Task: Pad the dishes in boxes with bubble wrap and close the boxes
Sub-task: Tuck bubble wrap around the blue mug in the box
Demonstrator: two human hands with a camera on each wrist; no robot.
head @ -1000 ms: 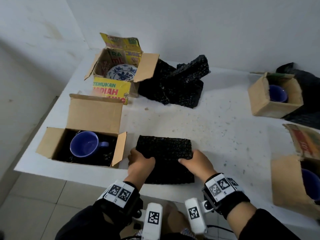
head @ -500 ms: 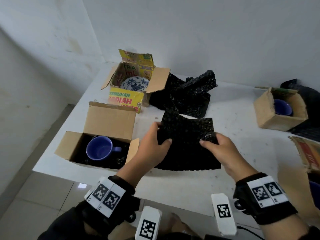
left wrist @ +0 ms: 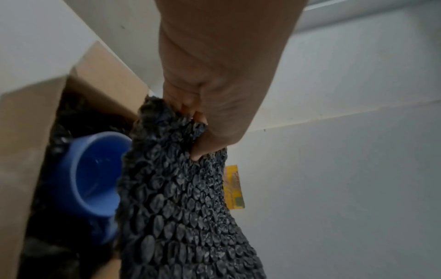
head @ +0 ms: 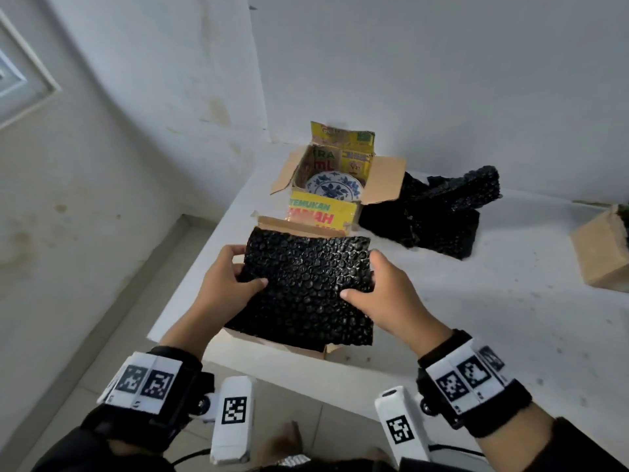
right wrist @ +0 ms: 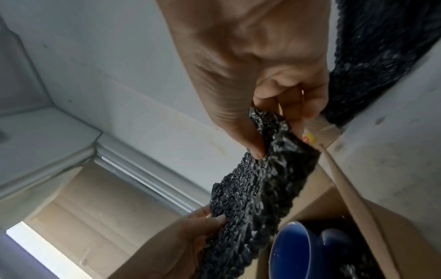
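While the head view looks down on a white speckled table (head: 476,318), a black, knobbly rectangular sheet of bubble wrap (head: 306,284) sits mid-frame above a plain brown cardboard box (head: 289,345), hiding its inside; the left hand (head: 226,284) and right hand (head: 384,294) each pinch a side edge, thumbs on top. Above it, a yellow printed carton (head: 323,216) with flaps open holds a blue-and-white patterned plate (head: 333,189), and a crumpled black heap of spare wrap (head: 439,212) lies at its right. Only the left wrist view, lower left, shows the box's contents: a glossy blue ceramic mug (left wrist: 93,177) on black padding, the sheet just beside it. At the right wrist view's bottom edge the mug (right wrist: 293,253) shows again, under the sheet (right wrist: 257,188).
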